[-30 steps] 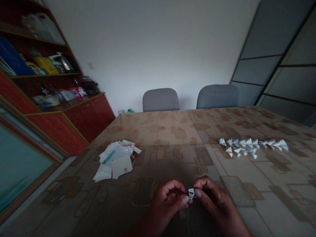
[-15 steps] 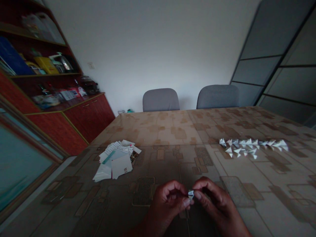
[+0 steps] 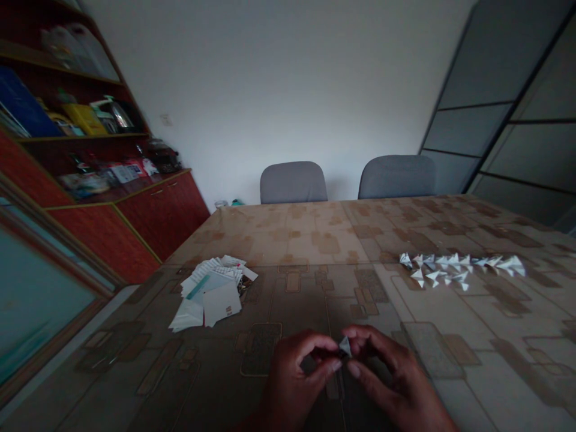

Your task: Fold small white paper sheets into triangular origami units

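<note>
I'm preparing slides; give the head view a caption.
Hands handle a small folded piece over a patterned table with loose papers and more folded pieces.

The folded piece (image 3: 345,345) looks like paper, the chairs (image 3: 293,183) matt cloth.

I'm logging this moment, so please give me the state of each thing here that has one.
Left hand: fingers and thumb closed on the held piece
Right hand: curled beside it; whether it pinches is unclear
Held piece: folded
Other pieces: folded, set in two uneven rows
Papers: loose, overlapping pile
Chairs: upright, at the table's far edge
Cupboard doors: shut
</note>
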Demonstrator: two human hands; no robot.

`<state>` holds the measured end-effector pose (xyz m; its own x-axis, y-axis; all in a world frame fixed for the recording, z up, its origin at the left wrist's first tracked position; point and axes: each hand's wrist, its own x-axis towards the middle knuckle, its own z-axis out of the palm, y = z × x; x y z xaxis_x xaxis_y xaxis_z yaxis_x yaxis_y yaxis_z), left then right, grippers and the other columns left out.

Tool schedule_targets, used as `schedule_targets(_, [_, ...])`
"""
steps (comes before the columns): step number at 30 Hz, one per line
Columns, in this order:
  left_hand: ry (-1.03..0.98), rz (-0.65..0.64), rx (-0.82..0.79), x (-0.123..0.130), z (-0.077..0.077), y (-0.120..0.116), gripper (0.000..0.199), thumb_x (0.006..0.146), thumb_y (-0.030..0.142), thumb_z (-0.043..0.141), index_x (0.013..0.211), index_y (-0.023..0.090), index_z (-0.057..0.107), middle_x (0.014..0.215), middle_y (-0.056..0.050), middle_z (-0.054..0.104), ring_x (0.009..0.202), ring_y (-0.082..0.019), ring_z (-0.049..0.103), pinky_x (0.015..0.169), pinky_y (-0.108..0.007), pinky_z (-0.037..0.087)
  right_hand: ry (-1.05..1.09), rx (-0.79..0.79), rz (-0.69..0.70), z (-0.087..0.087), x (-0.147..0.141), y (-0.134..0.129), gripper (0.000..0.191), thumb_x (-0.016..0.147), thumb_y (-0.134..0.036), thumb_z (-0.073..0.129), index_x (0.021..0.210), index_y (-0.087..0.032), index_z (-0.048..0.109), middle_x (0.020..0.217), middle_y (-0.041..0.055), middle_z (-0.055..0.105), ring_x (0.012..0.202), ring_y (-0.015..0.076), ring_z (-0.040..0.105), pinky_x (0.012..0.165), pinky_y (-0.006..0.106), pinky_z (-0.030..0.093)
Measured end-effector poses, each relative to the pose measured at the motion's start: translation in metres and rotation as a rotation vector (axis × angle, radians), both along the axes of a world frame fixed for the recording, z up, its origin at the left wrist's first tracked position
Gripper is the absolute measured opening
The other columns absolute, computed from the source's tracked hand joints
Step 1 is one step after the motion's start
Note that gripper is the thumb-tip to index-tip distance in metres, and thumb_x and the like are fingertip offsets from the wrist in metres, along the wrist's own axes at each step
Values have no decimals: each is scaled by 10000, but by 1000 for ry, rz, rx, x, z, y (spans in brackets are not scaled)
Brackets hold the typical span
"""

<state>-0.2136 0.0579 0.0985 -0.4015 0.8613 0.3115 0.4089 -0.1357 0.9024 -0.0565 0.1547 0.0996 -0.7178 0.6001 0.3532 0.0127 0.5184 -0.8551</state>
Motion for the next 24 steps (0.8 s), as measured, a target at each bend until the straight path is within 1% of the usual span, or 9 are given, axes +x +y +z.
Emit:
schedule_targets(4, [47,-12,14,0,1,-1,124,713,84,706,769,193,726,711,-26,742,634,-162,666,628,-223,490,-29,-25,21,1,-1,-1,226,882,-187,558,1089,-276,570,846,-9,671,781,155,670,685,238,550])
schedule_targets(8, [9,-4,33,2,4,1,155,692,62,722,774,193,736,714,-20,751,634,-155,673,629,-210,502,-34,-57,64,6,-1,-2,214,904,-175,525,1090,-279,549,870,-8,667,855,163,673,740,253,548])
schedule_targets(12, [-46,-7,57,2,3,2,190,683,40,724,794,192,749,727,-16,760,642,-148,682,627,-193,508,-11,-67,88,12,-2,-3,197,905,-160,506,1062,-271,551,886,-2,680,836,157,677,760,260,552])
schedule_targets(15, [-27,-15,58,1,1,2,175,692,47,731,788,192,755,716,-16,757,638,-147,680,625,-191,506,5,-67,97,15,-2,-3,206,889,-143,502,1051,-260,556,901,12,696,845,164,692,742,253,563])
schedule_targets(19, [42,-45,102,-1,-1,1,125,753,96,716,820,194,756,725,-21,754,644,-142,688,629,-188,505,4,-11,79,14,-2,-3,242,874,-122,487,1071,-251,547,900,20,698,871,166,699,725,237,569])
schedule_targets(22, [126,-45,173,-2,-2,2,61,815,171,693,832,189,748,717,-26,748,627,-133,688,609,-179,502,-30,77,29,13,-1,-4,258,862,-122,492,1087,-239,534,883,22,688,804,157,701,688,232,572])
schedule_targets(24, [184,-33,188,-2,-2,2,72,843,216,679,825,183,740,703,-29,741,612,-131,684,595,-178,503,-45,149,-6,12,0,-4,263,851,-125,501,1088,-233,534,871,24,680,763,154,695,664,235,572])
